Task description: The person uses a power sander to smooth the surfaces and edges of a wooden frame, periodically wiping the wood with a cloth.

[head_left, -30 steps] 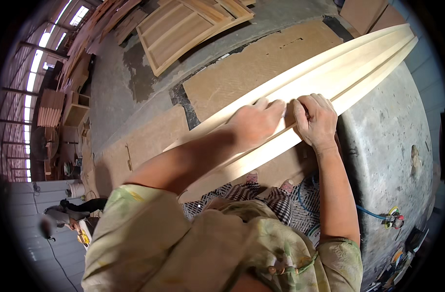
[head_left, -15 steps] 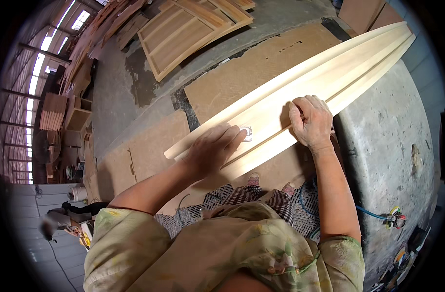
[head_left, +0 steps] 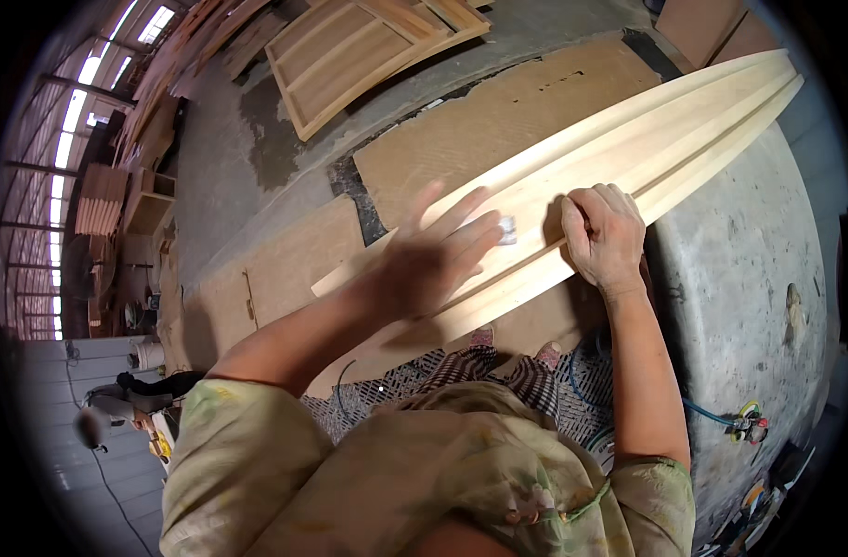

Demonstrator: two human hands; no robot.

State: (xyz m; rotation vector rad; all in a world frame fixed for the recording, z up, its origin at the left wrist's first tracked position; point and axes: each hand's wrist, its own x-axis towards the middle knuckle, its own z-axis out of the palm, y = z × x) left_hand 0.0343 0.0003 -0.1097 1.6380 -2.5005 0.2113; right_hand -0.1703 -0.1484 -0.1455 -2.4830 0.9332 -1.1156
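Observation:
A long pale wooden panel (head_left: 684, 135) with raised strips and grooves runs slantwise before me, its far end up at the right. Over its near left part is my left hand (head_left: 438, 251), fingers spread and blurred by motion. Beside those fingers a small whitish piece (head_left: 507, 230) lies on the wood; its kind is too blurred to tell. My right hand (head_left: 605, 232) is closed, knuckles up, on the panel by the groove. Its curled fingertips are hidden, and it stays in place on the wood.
A grey, pitted table (head_left: 739, 269) supports the panel at the right, with a blue hose and fitting (head_left: 747, 425) on it. Framed wooden panels (head_left: 368, 56) lie beyond, and stacked wood (head_left: 103, 209) stands left. Brown sheets (head_left: 498, 121) cover part of the floor. A person (head_left: 136, 404) is far left.
My left hand has moved up and rightward, its fingers spreading apart. The whitish piece has shifted the same way. My right hand has kept its place on the panel.

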